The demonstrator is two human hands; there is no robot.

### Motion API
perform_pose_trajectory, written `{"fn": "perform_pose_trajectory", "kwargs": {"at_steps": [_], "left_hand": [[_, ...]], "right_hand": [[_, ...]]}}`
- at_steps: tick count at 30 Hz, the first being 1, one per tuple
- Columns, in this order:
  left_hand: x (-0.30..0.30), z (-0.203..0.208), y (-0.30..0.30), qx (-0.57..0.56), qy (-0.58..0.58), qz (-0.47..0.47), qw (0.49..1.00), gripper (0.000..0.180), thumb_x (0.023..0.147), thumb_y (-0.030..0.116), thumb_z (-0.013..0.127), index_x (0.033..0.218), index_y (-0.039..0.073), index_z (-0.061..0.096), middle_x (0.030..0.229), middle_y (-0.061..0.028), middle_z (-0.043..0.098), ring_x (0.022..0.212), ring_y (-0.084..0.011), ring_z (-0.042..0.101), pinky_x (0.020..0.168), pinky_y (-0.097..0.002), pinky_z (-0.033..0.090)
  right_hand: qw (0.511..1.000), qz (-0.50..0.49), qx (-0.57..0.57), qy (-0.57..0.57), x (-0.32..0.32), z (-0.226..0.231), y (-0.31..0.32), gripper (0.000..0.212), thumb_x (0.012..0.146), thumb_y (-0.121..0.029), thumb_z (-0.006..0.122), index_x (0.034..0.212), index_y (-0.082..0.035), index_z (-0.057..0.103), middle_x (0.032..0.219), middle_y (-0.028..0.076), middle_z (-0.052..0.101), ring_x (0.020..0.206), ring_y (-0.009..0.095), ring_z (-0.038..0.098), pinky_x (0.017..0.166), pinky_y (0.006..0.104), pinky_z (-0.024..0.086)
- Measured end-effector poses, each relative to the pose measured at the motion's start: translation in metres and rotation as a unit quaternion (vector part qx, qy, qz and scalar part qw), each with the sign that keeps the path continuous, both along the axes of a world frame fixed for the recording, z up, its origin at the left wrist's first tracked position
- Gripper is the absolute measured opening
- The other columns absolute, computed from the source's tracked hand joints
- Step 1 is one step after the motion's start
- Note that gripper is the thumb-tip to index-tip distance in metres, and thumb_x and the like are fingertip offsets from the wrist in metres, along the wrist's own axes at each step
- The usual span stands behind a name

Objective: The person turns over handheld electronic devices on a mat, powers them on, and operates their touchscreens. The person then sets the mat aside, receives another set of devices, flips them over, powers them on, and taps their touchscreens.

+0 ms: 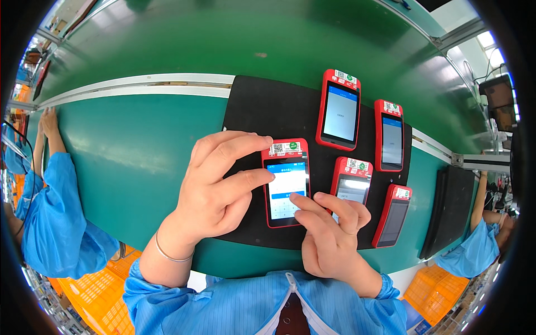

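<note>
A red handheld payment terminal (289, 183) with a lit screen lies on a black mat in front of me. My left hand (215, 187) reaches over its left side, fingers apart: one fingertip rests at the top left corner, another at the left screen edge. With my right hand (335, 240), I touch the screen with a fingertip by a blue bar above the on-screen keypad; the other fingers are loosely bent and apart. Just beyond that hand, a second red terminal (353, 181) is partly covered by my fingers. Neither hand grips anything.
Three more red terminals lie on the black mat (251, 106): one at the back (340, 114), one at far right (392, 137), one with a dark screen (393, 218) nearer. A metal rail (139, 84) crosses behind. Blue-sleeved people (61, 218) work at both sides; orange crates (103, 287) stand below.
</note>
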State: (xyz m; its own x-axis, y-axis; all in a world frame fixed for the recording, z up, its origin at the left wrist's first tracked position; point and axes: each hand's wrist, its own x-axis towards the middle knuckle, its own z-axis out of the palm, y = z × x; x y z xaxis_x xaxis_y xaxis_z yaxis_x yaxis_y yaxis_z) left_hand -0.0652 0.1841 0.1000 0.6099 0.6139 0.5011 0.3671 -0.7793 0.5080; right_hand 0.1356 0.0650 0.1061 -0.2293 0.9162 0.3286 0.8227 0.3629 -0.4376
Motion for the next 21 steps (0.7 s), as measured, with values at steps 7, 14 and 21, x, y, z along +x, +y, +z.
{"fn": "perform_pose_trajectory", "kwargs": {"at_steps": [7,14,21], "left_hand": [[-0.0021,0.0004,-0.0002,-0.002,0.001,0.009,1.0,0.034,0.06,0.001,0.051,0.086,0.007,0.073,0.118,-0.0148,0.062,0.107,-0.0316,0.056,0.093,-0.0415,0.044],[-0.0033,0.0,-0.001,-0.006,0.008,0.03,0.999,0.034,0.06,0.0,0.051,0.085,0.006,0.073,0.117,-0.0144,0.062,0.107,-0.0315,0.056,0.093,-0.0411,0.045],[-0.0005,0.0002,-0.0002,-0.001,0.018,0.006,1.0,0.034,0.061,0.001,0.052,0.085,0.008,0.075,0.116,-0.0131,0.063,0.106,-0.0317,0.057,0.091,-0.0407,0.045]], "right_hand": [[0.999,-0.011,0.026,0.016,-0.0023,-0.0024,-0.0017,0.034,0.072,-0.001,0.056,0.106,-0.007,0.061,0.11,0.007,0.07,0.112,0.019,0.052,0.092,0.0383,0.025],[0.999,-0.019,0.023,0.014,-0.0033,-0.0042,-0.0024,0.036,0.071,0.0,0.056,0.105,-0.008,0.061,0.109,0.007,0.07,0.11,0.019,0.053,0.09,0.0381,0.026],[0.999,-0.022,0.017,0.021,0.0003,-0.0056,-0.0009,0.036,0.073,0.0,0.055,0.107,-0.008,0.06,0.11,0.007,0.07,0.111,0.019,0.053,0.092,0.0388,0.025]]}}
